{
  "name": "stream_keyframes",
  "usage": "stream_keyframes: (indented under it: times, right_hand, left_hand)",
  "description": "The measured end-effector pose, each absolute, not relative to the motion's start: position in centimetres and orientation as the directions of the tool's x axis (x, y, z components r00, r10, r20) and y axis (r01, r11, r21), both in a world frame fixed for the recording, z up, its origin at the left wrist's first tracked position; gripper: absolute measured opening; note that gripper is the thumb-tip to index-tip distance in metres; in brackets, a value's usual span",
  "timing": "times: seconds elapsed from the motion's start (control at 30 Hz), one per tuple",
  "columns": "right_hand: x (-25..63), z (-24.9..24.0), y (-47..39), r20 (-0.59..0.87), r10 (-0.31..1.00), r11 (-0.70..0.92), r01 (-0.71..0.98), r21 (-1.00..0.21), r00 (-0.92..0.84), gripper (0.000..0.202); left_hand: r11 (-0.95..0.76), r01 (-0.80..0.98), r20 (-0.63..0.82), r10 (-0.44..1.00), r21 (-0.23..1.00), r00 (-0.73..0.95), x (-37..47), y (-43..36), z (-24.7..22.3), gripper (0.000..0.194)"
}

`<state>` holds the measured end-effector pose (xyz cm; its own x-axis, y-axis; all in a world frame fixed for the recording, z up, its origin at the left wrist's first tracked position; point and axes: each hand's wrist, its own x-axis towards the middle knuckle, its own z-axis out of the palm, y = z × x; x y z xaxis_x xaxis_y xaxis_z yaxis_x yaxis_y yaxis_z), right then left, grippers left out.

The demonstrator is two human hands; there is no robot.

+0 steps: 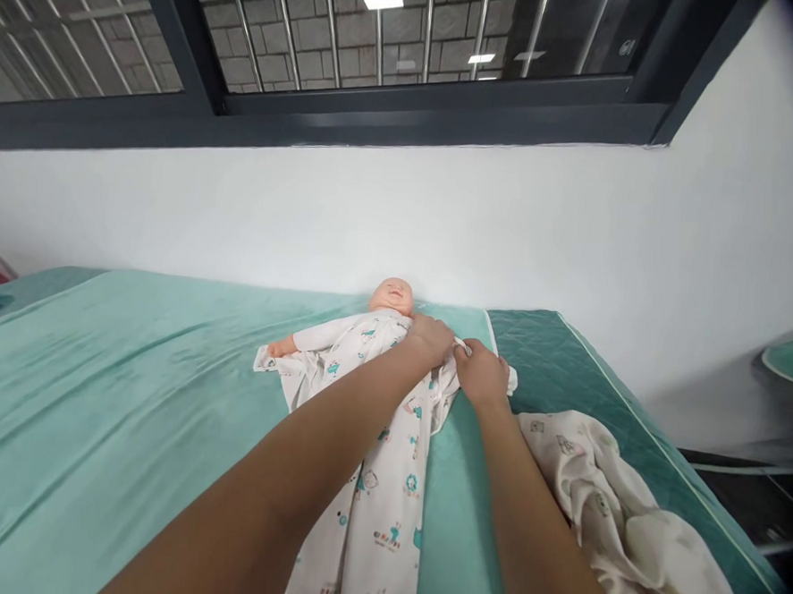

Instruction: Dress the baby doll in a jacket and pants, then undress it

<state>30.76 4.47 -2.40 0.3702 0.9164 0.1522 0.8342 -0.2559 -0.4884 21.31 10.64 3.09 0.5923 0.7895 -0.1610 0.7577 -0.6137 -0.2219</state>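
One doll [392, 297], head view: lay on a green sheet [128, 388], near the white wall [401, 217], in printed white clothing [391, 494]. Left hand [432, 338]: was curled at the doll's shoulder, its grip hidden. Right hand [482, 374]: nearly closed, pinched the clothing's fabric. Crumpled cloth [625, 517]: lay right of the doll.

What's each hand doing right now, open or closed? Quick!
Left hand: on the patterned clothes; grip hidden, can't tell if holding.
Right hand: closed, pinching white cloth.
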Motion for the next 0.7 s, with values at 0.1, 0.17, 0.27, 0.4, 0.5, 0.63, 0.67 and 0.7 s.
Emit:
stream_keyframes:
  times: [0.1,0.17,0.27,0.4,0.5,0.63,0.67,0.7]
  right_hand:
    - [31.0,-2.0,4.2,0.165,0.912,-0.251,0.827,-0.503,0.377,0.04]
    - [31.2,-1.9,4.1,0.176,0.909,-0.242,0.824,-0.512,0.377,0.039]
    - [31.7,-2.3,3.9,0.181,0.907,-0.239,0.818,-0.523,0.381,0.036]
    - [31.9,-3.1,3.8,0.163,0.905,-0.258,0.811,-0.525,0.393,0.035]
    - [31.8,-3.4,3.9,0.148,0.906,-0.269,0.809,-0.522,0.397,0.035]
    - [31.8,-3.6,4.2,0.129,0.906,-0.284,0.803,-0.524,0.404,0.032]
    - [31.8,-3.7,4.3,0.126,0.905,-0.286,0.8,-0.527,0.407,0.032]
    - [31.9,-3.7,4.3,0.123,0.905,-0.287,0.796,-0.532,0.408,0.032]
  left_hand:
    - [-0.624,0.738,-0.173,0.781,-0.258,0.6,20.7,10.7,4.2,0.042]
    - [-0.622,0.731,-0.176,0.782,-0.281,0.598,20.2,10.8,5.1,0.039]
    - [-0.606,0.732,-0.168,0.793,-0.311,0.585,19.1,11.0,5.9,0.038]
    - [-0.594,0.732,-0.162,0.801,-0.335,0.576,18.2,11.0,5.7,0.04]
    - [-0.642,0.692,-0.164,0.761,-0.329,0.628,18.7,10.4,4.8,0.041]
    - [-0.695,0.642,-0.145,0.707,-0.323,0.692,20.1,9.4,3.2,0.036]
    - [-0.697,0.639,-0.133,0.702,-0.326,0.699,20.3,9.2,2.9,0.034]
    - [-0.696,0.637,-0.12,0.701,-0.33,0.703,20.5,9.1,2.7,0.033]
